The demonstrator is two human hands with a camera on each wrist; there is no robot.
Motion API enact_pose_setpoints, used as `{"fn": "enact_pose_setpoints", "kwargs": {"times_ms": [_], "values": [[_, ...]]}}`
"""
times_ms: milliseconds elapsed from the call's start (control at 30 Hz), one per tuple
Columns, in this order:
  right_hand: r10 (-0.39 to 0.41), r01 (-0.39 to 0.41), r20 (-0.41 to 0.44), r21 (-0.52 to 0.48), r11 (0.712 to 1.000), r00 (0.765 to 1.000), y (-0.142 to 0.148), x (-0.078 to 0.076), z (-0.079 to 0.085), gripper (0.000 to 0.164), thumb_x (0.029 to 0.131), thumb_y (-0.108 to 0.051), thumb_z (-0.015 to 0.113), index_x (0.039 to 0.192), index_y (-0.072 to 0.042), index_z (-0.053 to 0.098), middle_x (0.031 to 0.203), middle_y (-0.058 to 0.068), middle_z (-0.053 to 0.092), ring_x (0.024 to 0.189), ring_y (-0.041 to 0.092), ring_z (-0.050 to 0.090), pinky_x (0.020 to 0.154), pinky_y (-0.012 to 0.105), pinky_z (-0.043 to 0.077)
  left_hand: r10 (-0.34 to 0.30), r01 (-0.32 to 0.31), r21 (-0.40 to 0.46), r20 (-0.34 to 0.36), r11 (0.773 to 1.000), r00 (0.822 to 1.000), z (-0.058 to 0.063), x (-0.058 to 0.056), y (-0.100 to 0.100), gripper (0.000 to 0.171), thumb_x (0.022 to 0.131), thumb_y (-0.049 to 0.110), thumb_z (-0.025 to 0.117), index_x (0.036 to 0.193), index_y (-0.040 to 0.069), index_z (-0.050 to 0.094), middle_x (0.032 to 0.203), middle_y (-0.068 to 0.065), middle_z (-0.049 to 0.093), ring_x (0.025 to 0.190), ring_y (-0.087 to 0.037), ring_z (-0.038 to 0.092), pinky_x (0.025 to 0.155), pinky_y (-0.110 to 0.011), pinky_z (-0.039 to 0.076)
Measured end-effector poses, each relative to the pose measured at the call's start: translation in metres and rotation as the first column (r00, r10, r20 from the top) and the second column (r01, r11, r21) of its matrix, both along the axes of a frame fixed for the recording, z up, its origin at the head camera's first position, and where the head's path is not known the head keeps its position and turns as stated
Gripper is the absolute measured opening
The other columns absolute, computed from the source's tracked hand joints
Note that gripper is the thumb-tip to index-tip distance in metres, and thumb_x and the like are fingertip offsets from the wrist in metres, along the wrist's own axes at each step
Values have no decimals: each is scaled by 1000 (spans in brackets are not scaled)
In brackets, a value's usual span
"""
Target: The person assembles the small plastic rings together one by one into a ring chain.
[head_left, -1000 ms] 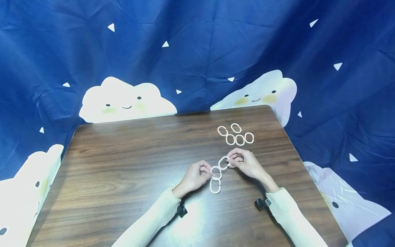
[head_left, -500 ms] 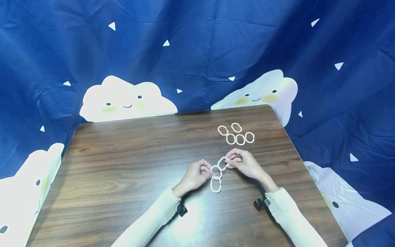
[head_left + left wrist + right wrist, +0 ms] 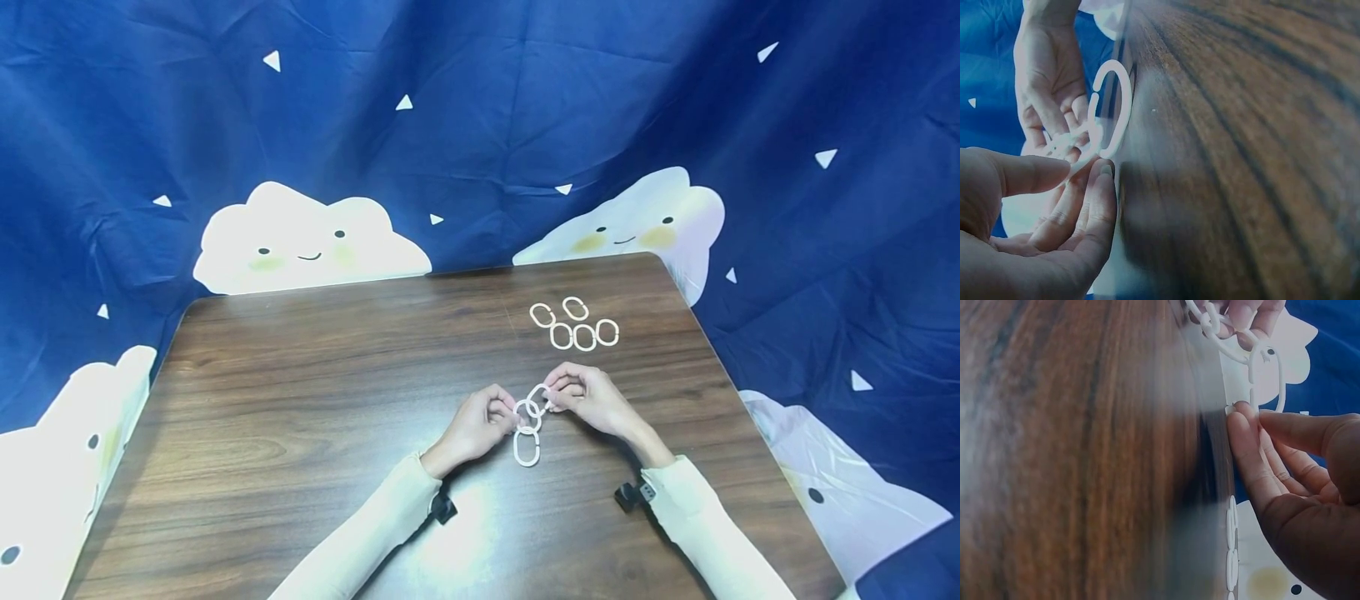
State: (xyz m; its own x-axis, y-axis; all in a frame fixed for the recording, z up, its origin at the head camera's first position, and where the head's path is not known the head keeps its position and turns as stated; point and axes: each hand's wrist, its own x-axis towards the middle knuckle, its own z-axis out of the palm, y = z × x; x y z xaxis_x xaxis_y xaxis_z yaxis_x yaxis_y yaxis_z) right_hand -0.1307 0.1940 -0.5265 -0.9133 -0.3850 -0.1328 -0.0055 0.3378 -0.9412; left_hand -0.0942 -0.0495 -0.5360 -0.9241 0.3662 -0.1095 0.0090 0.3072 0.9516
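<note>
Thumb and fingertips of my left hand pinch a white oval plastic chain link, the middle one of three. Below it hangs another link, joined through it; its narrow split shows in the left wrist view. Opposite, my right hand pinches the upper link by its far end. In the head view the upper link crosses over the rim of the middle link. From the right wrist, the right hand's link stands upright with its split facing the table side.
Several loose white links lie flat in a cluster beyond my right hand, on the brown wood-grain table. A blue curtain with white clouds hangs behind the table. A small black camera sits at each wrist.
My right hand has moved slightly left and down, bringing its link from the edge of the middle link to overlapping it. My left hand has stayed nearly still.
</note>
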Motion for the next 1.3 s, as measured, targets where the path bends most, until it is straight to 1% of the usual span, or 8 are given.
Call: {"fn": "enact_pose_setpoints", "kwargs": {"times_ms": [233, 300, 400, 533, 600, 833, 1200, 1300], "values": [[4, -4, 12, -12, 1000, 1000, -2, 2, -1, 18, 95, 2, 71, 112, 5, 67, 100, 26, 74, 84, 21, 76, 77, 35, 66, 0, 1, 13, -13, 1000, 1000, -3, 0, 1, 11, 94, 0, 68, 103, -3, 63, 94, -18, 80, 87, -31, 78, 66, -13, 50], [8, -7, 14, -12, 1000, 1000, -2, 2, -1, 18, 95, 2, 71, 112, 5, 67, 100, 26, 74, 84, 20, 76, 77, 35, 66, 3, -3, -1, -30, 1000, 1000, -2, 1, 1, 10, 94, 0, 69, 102, -2, 64, 93, -17, 81, 85, -29, 78, 66, -12, 51], [14, -14, 13, -9, 1000, 1000, -3, 2, 0, 18, 95, 1, 71, 112, 6, 67, 99, 26, 74, 84, 19, 76, 77, 33, 66, 7, -8, -28, -51, 1000, 999, -1, 0, 1, 9, 94, 1, 70, 101, 1, 65, 91, -14, 81, 79, -19, 75, 66, -12, 51], [17, -17, 26, -17, 1000, 1000, -4, 2, 1, 19, 94, 1, 71, 112, 7, 67, 99, 26, 74, 82, 15, 76, 77, 31, 66, 11, -14, -46, -62, 999, 998, -1, -1, 1, 8, 93, 1, 69, 101, 2, 66, 90, -12, 81, 75, -10, 71, 67, -13, 52], [19, -18, 30, -28, 999, 999, -4, 1, 1, 19, 94, 2, 71, 112, 7, 66, 99, 27, 73, 82, 14, 75, 77, 32, 66, 11, -14, -43, -61, 999, 998, -1, -2, 1, 8, 93, 0, 69, 101, 2, 65, 90, -12, 81, 76, -11, 72, 68, -14, 54], [24, -22, 43, -53, 998, 999, -6, 0, 1, 20, 95, 1, 71, 113, 8, 65, 99, 28, 73, 82, 14, 76, 78, 35, 66, 11, -12, -25, -46, 1000, 999, 0, -3, 2, 9, 94, 0, 69, 102, 1, 64, 92, -13, 81, 86, -25, 78, 72, -15, 56], [40, -35, 60, -81, 996, 997, -9, 4, -1, 20, 95, 2, 69, 113, 10, 64, 101, 30, 72, 82, 14, 76, 79, 36, 66, 4, -5, -20, -30, 1000, 1000, 2, -1, 1, 10, 95, 1, 70, 102, -1, 64, 91, -14, 81, 85, -28, 78, 69, -14, 52], [45, -39, 62, -83, 996, 997, -9, 5, -1, 20, 96, 3, 69, 113, 11, 63, 101, 31, 71, 81, 13, 76, 79, 36, 66, 0, 0, -25, -25, 1000, 1000, 1, -1, 1, 11, 95, 1, 70, 103, -1, 64, 91, -13, 81, 85, -26, 79, 70, -14, 52]]}}
